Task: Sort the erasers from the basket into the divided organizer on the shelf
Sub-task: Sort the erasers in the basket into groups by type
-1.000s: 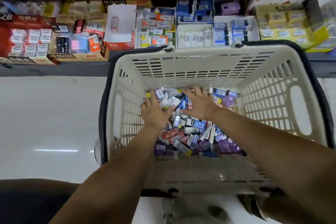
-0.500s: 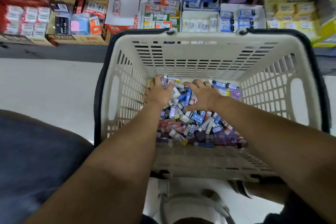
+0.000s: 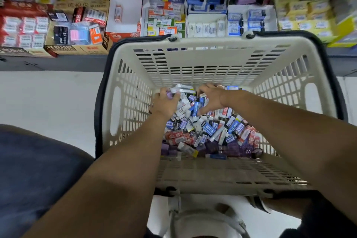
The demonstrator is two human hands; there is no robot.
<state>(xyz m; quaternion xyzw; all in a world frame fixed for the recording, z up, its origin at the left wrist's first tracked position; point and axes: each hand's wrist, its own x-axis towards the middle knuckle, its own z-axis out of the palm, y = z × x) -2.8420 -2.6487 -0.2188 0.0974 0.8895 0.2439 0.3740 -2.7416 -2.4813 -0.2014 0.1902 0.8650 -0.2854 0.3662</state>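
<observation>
Erasers [image 3: 208, 129] fill basket [image 3: 193, 44]; shelf box [image 3: 63, 48] reads "4B ERASER".

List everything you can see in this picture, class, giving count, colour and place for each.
basket: one, cream with black handles, centre
erasers: too many to count; blue, white, red, purple; heaped in the basket
boxes: several; red, brown, white, yellow; in a row on the shelf beyond the basket
floor: white, left of the basket
left hand: one, in the basket, grips a few white and purple erasers
right hand: one, in the basket, on the heap; grip unclear
</observation>
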